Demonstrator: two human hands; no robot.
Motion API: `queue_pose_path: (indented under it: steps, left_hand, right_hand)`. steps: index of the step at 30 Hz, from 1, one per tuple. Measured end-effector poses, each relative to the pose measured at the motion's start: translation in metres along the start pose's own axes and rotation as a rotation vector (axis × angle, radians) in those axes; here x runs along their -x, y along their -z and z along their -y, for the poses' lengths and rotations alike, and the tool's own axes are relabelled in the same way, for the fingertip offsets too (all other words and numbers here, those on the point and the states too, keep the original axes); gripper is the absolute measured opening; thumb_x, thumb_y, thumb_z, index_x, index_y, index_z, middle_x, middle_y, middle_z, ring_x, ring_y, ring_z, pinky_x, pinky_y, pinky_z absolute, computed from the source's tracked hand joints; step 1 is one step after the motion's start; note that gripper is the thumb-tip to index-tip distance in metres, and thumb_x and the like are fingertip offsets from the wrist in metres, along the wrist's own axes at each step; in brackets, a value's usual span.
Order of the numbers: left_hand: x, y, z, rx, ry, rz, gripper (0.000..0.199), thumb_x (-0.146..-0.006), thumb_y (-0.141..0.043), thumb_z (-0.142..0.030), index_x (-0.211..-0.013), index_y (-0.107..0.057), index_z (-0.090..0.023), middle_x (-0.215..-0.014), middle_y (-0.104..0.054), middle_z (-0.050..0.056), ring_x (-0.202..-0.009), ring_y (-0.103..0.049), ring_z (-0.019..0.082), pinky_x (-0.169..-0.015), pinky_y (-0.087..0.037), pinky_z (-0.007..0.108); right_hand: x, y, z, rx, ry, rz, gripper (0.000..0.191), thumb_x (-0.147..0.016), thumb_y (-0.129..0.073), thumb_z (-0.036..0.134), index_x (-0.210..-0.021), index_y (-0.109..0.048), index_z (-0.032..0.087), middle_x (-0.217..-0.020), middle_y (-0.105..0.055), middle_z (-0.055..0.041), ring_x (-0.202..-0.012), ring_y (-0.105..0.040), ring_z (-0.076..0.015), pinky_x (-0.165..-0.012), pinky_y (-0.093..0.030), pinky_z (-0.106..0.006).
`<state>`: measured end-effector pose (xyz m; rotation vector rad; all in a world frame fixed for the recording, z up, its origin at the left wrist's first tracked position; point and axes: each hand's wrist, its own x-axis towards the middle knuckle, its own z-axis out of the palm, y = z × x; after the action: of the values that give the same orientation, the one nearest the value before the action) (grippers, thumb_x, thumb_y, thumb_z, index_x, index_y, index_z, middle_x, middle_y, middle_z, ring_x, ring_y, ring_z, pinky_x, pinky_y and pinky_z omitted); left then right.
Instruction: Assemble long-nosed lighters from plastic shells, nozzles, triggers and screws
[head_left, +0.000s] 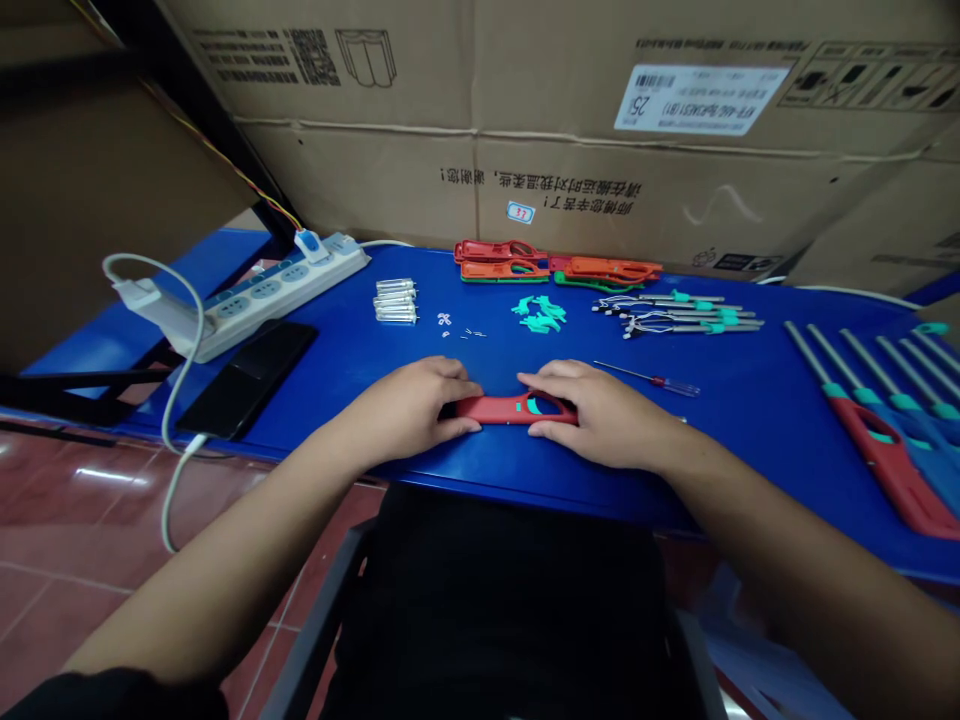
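Observation:
A red lighter body (pixel 495 410) with a teal trigger lies flat at the front of the blue table, between my two hands. Its left end is gripped between the thumb and fingers of my left hand (pixel 420 405). My right hand (pixel 592 410) grips the other end, around the trigger opening, and hides its tip. Just behind are a small heap of teal triggers (pixel 541 315), some tiny white parts (pixel 445 320) and thin metal pins (pixel 474 333). A screwdriver (pixel 660 382) with a clear and red handle lies beyond my right hand.
Red and orange lighter shells (pixel 502 262) are stacked along the back. Metal rods with wires (pixel 697 315) lie right of centre; silvery cylinders (pixel 395 300) lie left. Long lighters (pixel 885 450) line the right side. A power strip (pixel 277 290) and a cabled phone (pixel 251 380) sit at left.

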<state>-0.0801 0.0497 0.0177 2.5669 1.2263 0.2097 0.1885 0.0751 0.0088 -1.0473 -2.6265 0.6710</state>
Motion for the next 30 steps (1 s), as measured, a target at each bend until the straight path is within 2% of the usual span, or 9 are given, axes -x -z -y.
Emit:
queue_pose_path:
  steps: [2,6,12,17,20,23,24,27,30]
  left_hand:
    - [0.0,0.0,0.003,0.061,-0.001,-0.017,0.037,-0.089,-0.069,-0.034,-0.122,-0.07,-0.017,-0.11,-0.068,0.01,-0.1,-0.065,0.024,-0.091,-0.052,0.038]
    - [0.001,-0.003,0.005,0.194,0.009,-0.077,0.034,-0.087,-0.071,-0.034,-0.118,-0.072,-0.02,-0.105,-0.069,0.007,-0.095,-0.065,0.021,-0.087,-0.053,0.035]
    - [0.001,-0.004,0.006,0.25,0.014,-0.085,0.031,-0.085,-0.072,-0.037,-0.112,-0.074,-0.022,-0.103,-0.069,0.006,-0.093,-0.065,0.02,-0.085,-0.053,0.036]
    - [0.001,0.005,0.002,0.155,-0.001,-0.029,0.038,-0.087,-0.071,-0.044,-0.116,-0.072,-0.02,-0.11,-0.069,0.008,-0.102,-0.064,0.023,-0.093,-0.051,0.039]
    - [-0.006,0.002,-0.013,0.101,-0.014,-0.047,0.058,-0.087,-0.067,-0.056,-0.131,-0.064,-0.02,-0.123,-0.064,0.011,-0.114,-0.059,0.027,-0.101,-0.048,0.043]
    - [-0.019,-0.013,-0.032,0.15,0.006,-0.158,0.057,-0.097,-0.054,-0.051,-0.145,-0.051,-0.02,-0.132,-0.057,0.012,-0.122,-0.054,0.026,-0.105,-0.045,0.043]
    - [-0.024,-0.019,-0.037,0.172,0.01,-0.152,0.055,-0.098,-0.053,-0.049,-0.145,-0.051,-0.02,-0.127,-0.058,0.012,-0.119,-0.055,0.026,-0.104,-0.046,0.043]
    - [-0.035,-0.032,-0.047,0.199,0.015,-0.094,0.04,-0.096,-0.058,-0.046,-0.125,-0.065,-0.019,-0.108,-0.061,0.01,-0.105,-0.058,0.025,-0.097,-0.049,0.043]
    - [-0.035,-0.034,-0.049,0.224,0.037,-0.057,0.034,-0.095,-0.061,-0.043,-0.119,-0.067,-0.02,-0.106,-0.06,0.009,-0.102,-0.058,0.025,-0.094,-0.049,0.042]
  right_hand:
    - [0.012,0.011,-0.004,0.041,-0.015,-0.015,0.049,-0.091,-0.065,0.036,-0.137,-0.061,0.022,-0.126,-0.065,-0.0088,-0.114,-0.061,-0.0238,-0.1,-0.049,-0.038]
    - [0.038,0.026,-0.013,0.157,-0.068,-0.081,0.029,-0.091,-0.062,0.037,-0.114,-0.073,0.022,-0.11,-0.071,-0.0078,-0.104,-0.065,-0.0243,-0.091,-0.053,-0.04]
    - [0.043,0.011,-0.012,0.11,-0.029,-0.153,0.025,-0.092,-0.065,0.033,-0.113,-0.076,0.024,-0.102,-0.072,-0.0068,-0.093,-0.066,-0.0215,-0.083,-0.053,-0.038]
    - [0.033,0.004,-0.006,0.119,-0.075,-0.112,0.018,-0.093,-0.063,0.026,-0.102,-0.079,0.022,-0.092,-0.071,-0.0061,-0.087,-0.063,-0.0213,-0.08,-0.051,-0.037]
    - [0.032,0.003,-0.006,0.13,-0.066,-0.088,0.019,-0.094,-0.063,0.025,-0.104,-0.078,0.02,-0.091,-0.07,-0.0065,-0.089,-0.062,-0.0219,-0.083,-0.05,-0.038]
    - [0.035,-0.001,-0.005,0.11,-0.01,-0.09,0.019,-0.095,-0.06,0.025,-0.103,-0.077,0.019,-0.088,-0.069,-0.0064,-0.088,-0.06,-0.0215,-0.083,-0.049,-0.038]
    - [0.037,-0.003,-0.005,0.1,0.007,-0.098,0.02,-0.096,-0.059,0.025,-0.102,-0.077,0.019,-0.088,-0.068,-0.0065,-0.087,-0.059,-0.0214,-0.082,-0.049,-0.037]
    - [0.046,-0.006,-0.005,0.087,0.011,-0.105,0.022,-0.097,-0.057,0.028,-0.107,-0.075,0.02,-0.093,-0.068,-0.0073,-0.091,-0.059,-0.0219,-0.083,-0.05,-0.038]
    - [0.062,0.001,-0.011,0.137,-0.041,-0.129,0.032,-0.093,-0.063,0.033,-0.122,-0.069,0.021,-0.108,-0.068,-0.0085,-0.102,-0.061,-0.0243,-0.092,-0.049,-0.044]
